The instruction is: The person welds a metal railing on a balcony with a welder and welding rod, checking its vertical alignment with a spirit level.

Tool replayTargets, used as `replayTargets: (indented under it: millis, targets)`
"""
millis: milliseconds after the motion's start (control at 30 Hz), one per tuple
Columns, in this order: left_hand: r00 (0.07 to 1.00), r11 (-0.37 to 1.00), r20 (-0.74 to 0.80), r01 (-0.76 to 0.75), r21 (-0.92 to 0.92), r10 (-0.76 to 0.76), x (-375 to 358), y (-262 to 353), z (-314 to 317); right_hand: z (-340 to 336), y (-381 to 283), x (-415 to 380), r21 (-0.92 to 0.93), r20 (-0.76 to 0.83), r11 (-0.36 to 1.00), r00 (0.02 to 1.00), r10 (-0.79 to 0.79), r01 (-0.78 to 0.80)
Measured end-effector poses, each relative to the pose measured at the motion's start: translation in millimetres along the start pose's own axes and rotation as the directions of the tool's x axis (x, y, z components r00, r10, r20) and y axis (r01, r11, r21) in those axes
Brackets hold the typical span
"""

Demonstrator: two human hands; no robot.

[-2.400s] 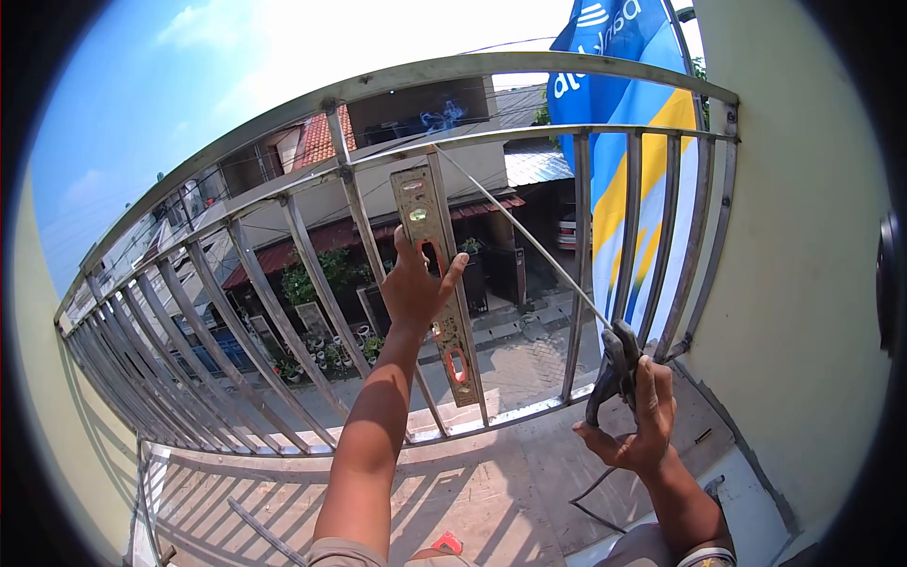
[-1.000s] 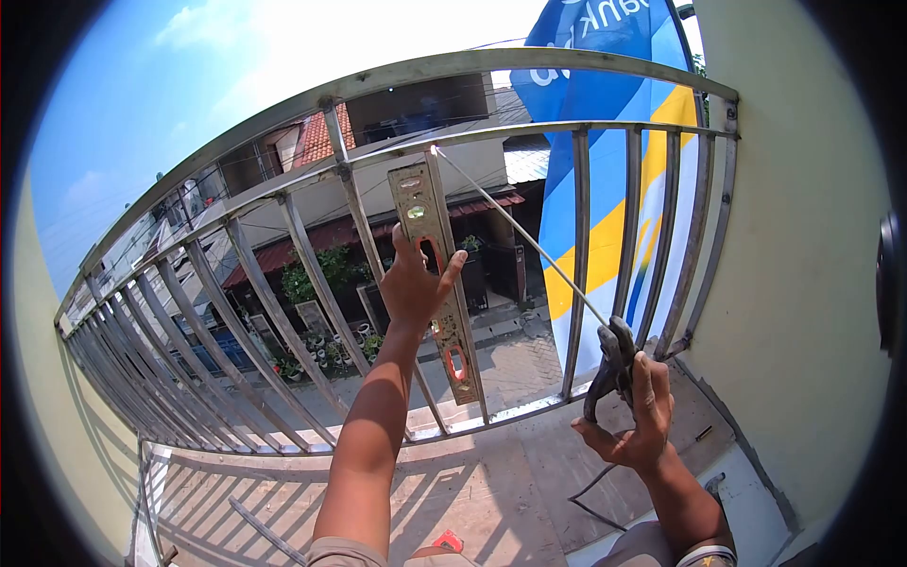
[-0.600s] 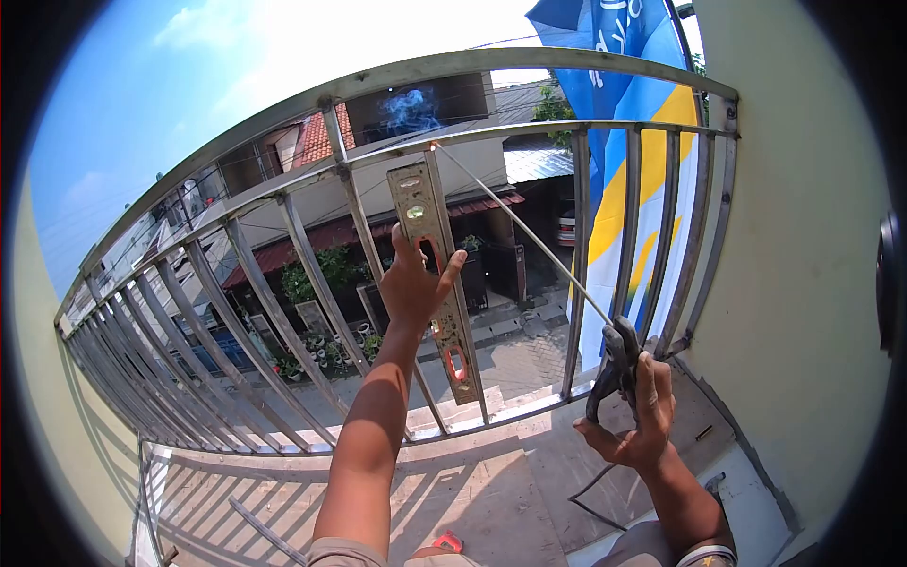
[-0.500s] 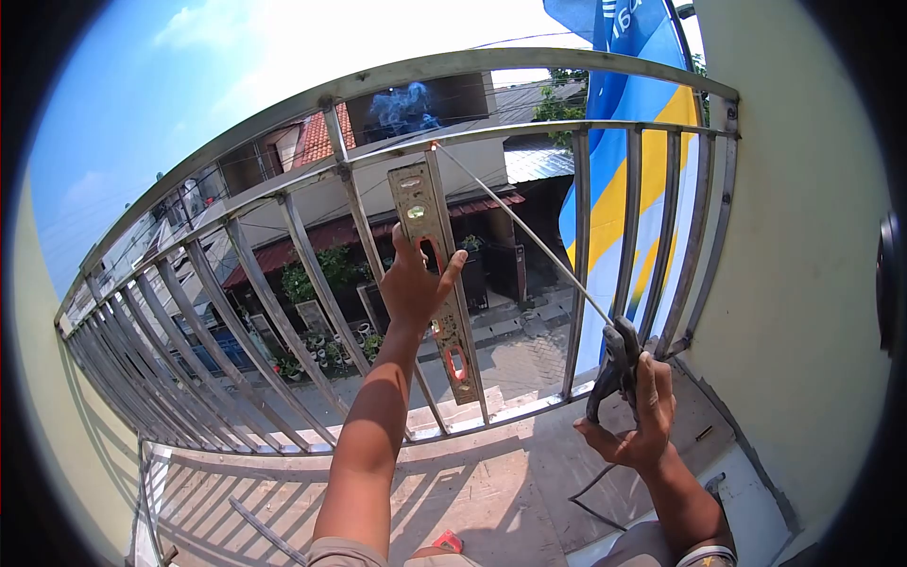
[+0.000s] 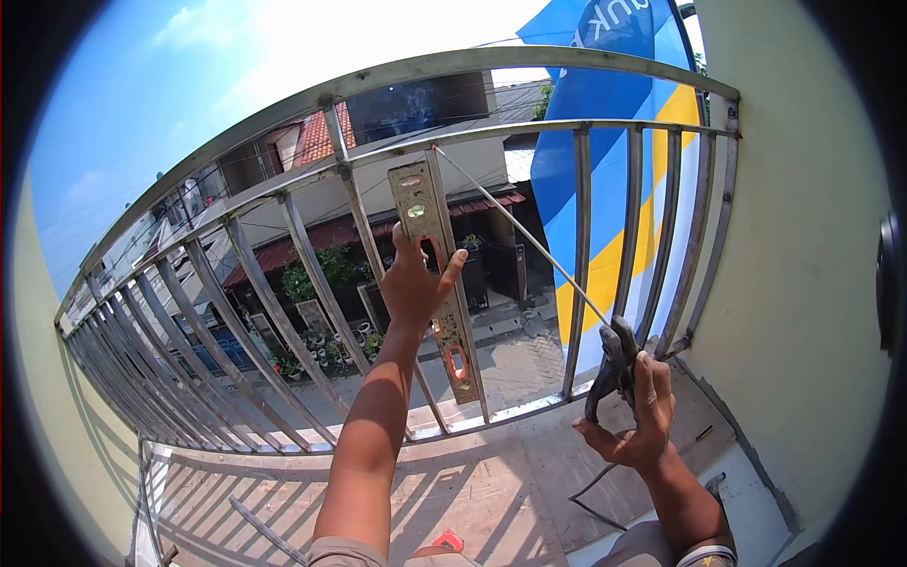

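Head view: both hands are up at a metal railing, the left well ahead of the right.

Left hand [image 5: 413, 285]: spread across the spirit level [image 5: 448, 314], thumb reaching over its right edge to the upright bar [image 5: 462, 307], a finger along its left edge. The level stands lengthwise along this bar, on its left side, tilted as the bar looks tilted through the curved lens. I judge the grip is meant to keep level and bar together, so the bar's line can be read while my other hand is busy. The upper vial [image 5: 416, 212] stays uncovered above my fingers; the bubble is too small to read.

Right hand [image 5: 648, 420]: curled round the dark rod holder [image 5: 616, 364], thumb below, fingers at its right side. The pale rod [image 5: 521, 232] slants up and left from its nose to where the bar's top meets the middle rail [image 5: 510, 130]. A small reddish spot shows at the tip; contact I cannot tell. The rod's length presumably lets this hand stay low, back from the joint.

Bar's foot meets the bottom rail [image 5: 529, 411], which likely steadies it below.

Faint smoke [image 5: 408, 106] hangs above the joint. Dark cable [image 5: 597, 515] lies on the floor [image 5: 453, 491], near my right forearm.
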State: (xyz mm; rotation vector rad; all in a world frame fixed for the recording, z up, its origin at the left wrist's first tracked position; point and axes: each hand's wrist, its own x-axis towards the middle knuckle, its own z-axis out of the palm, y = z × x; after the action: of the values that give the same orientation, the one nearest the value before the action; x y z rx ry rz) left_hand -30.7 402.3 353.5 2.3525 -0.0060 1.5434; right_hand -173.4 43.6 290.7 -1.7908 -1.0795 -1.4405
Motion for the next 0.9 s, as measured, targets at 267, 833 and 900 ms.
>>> replayTargets:
  millis: [267,833,900]
  targets:
    - [1.000,1.000,0.018,0.025,0.004,-0.025,0.1,2.6,-2.6,0.8,-0.5,0.3,-0.004,0.000,1.000,1.000,0.002,-0.002]
    - [1.000,0.999,-0.021,0.010,-0.034,-0.011,-1.0,3.3,0.5,0.7,1.5,-3.3,0.003,-0.002,1.000,1.000,-0.005,0.005]
    - [1.000,1.000,-0.029,0.006,-0.023,-0.006,-1.3,2.2,1.0,0.3,1.4,-2.4,-0.019,-0.003,1.000,1.000,-0.014,0.014]
